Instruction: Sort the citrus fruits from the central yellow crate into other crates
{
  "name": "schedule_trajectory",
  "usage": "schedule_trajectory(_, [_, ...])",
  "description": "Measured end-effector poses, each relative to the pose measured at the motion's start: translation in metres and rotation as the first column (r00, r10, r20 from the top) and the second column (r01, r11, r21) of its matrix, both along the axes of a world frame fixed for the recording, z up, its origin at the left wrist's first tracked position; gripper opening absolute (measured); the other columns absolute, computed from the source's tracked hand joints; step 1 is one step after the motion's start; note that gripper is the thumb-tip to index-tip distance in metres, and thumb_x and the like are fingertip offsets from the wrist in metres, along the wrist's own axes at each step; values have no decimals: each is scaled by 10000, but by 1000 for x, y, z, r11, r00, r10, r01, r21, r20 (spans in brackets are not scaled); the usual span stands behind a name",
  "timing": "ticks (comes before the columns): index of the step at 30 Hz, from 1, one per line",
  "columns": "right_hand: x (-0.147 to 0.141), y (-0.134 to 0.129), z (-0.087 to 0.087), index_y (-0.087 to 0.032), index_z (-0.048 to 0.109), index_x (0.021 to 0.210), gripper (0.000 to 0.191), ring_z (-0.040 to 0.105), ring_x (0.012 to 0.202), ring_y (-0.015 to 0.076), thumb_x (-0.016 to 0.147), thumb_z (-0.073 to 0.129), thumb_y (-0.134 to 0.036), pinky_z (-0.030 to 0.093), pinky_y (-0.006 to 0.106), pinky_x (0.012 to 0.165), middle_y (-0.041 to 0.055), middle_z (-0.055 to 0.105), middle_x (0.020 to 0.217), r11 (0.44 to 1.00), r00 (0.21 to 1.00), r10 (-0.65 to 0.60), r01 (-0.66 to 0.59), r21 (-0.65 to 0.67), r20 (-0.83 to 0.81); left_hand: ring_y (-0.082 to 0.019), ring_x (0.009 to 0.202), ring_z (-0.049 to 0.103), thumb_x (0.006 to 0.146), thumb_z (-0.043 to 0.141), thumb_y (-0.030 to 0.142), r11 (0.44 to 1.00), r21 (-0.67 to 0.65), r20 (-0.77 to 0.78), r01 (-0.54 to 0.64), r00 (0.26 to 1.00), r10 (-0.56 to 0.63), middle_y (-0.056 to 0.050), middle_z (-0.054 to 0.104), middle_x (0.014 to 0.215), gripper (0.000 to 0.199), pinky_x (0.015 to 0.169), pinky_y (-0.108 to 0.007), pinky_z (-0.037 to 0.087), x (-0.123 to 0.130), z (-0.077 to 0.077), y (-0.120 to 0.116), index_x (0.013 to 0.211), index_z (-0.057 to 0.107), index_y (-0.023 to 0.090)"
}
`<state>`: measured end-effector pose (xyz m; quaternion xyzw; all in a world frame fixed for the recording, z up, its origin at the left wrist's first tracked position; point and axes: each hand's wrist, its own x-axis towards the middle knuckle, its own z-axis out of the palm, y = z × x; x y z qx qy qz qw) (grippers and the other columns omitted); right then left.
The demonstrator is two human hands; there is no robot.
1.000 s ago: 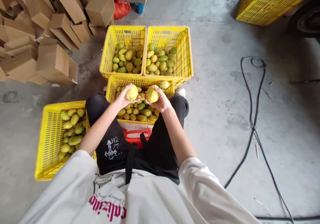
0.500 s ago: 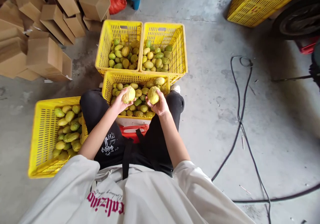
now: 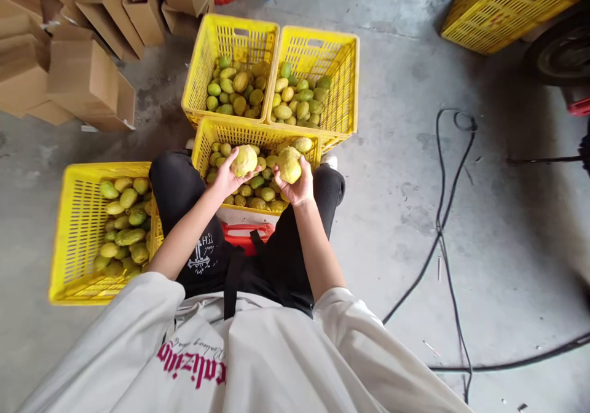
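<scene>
My left hand (image 3: 230,176) holds a pale yellow, bumpy fruit (image 3: 244,160), its fingers wrapped round the left side and underneath. In my right hand (image 3: 298,185) is a second bumpy yellow fruit (image 3: 289,165), tilted up so its broad face shows. The two fruits are apart, both above the near yellow crate (image 3: 201,149) between my knees. That crate contains many smaller green-yellow fruits (image 3: 258,193). Another large pale fruit (image 3: 303,144) lies at its far right corner, just beyond my right hand.
Two yellow crates (image 3: 193,72) (image 3: 353,81) of fruit stand beyond the near one. Another fruit crate (image 3: 69,235) is by my left leg. Cardboard boxes (image 3: 83,78) are piled at the far left. A black cable (image 3: 440,222) lies on the floor at right, below a yellow crate (image 3: 507,10).
My right hand has turned its fruit, raising it and showing more of its face. My left hand still grips its fruit. The whole view has shifted slightly.
</scene>
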<state>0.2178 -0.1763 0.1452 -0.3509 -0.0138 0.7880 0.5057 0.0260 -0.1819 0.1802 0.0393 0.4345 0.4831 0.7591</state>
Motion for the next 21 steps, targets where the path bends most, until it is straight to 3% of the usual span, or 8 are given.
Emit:
schedule_trajectory(4, [9, -2, -4, -215, 636, 1104, 302, 713, 776, 178, 970, 577, -479, 616, 233, 570, 44, 753, 947, 996, 996, 84, -83, 44, -3, -130, 581, 692, 1035, 457, 370, 997, 72, 1, -6, 1000, 6, -19, 702, 782, 263, 399, -171, 386, 1, 2, 1, 1091, 675, 234])
schedule_trajectory(10, [4, -7, -1, -255, 574, 1264, 392, 735, 1066, 288, 919, 440, -384, 647, 495, 838, 78, 762, 1128, 984, 996, 62, -50, 171, -67, -185, 602, 697, 1035, 221, 512, 999, 41, 85, -6, 996, 2, -127, 734, 792, 599, 447, -215, 484, 0, 6, 0, 1127, 681, 139])
schedule_trajectory(13, [-8, -3, -3, -275, 556, 1300, 415, 733, 1105, 272, 896, 463, -297, 628, 531, 912, 54, 768, 1123, 985, 995, 58, -43, 167, -86, -208, 702, 742, 1044, 192, 449, 997, 26, 118, -67, 991, 64, -126, 745, 820, 582, 571, -261, 586, 1, 5, -1, 1171, 654, 120])
schedule_trajectory(15, [-14, 0, -6, -254, 571, 1287, 367, 745, 1051, 249, 939, 489, -338, 652, 476, 874, 55, 771, 1108, 988, 994, 55, -41, 152, -93, -221, 837, 775, 1058, 250, 427, 993, 34, 133, -116, 985, 110, -107, 765, 891, 506, 701, -300, 635, 1, 3, -1, 1194, 646, 142])
schedule_trajectory(17, [-15, 2, -9, -228, 604, 1229, 350, 753, 942, 227, 973, 517, -450, 671, 366, 732, 57, 773, 1048, 991, 991, 78, -66, 114, -106, -225, 917, 781, 1061, 338, 423, 990, 41, 131, -137, 983, 130, -87, 771, 935, 424, 775, -309, 642, 1, 0, -1, 1162, 659, 165])
schedule_trajectory(21, [-11, 1, -11, -226, 627, 1112, 323, 731, 779, 174, 978, 538, -506, 595, 208, 523, 27, 752, 910, 995, 988, 96, -92, 37, -125, -192, 833, 768, 1048, 396, 435, 994, 54, 97, -91, 992, 86, -66, 755, 866, 398, 744, -257, 626, 5, -8, 0, 1056, 697, 175])
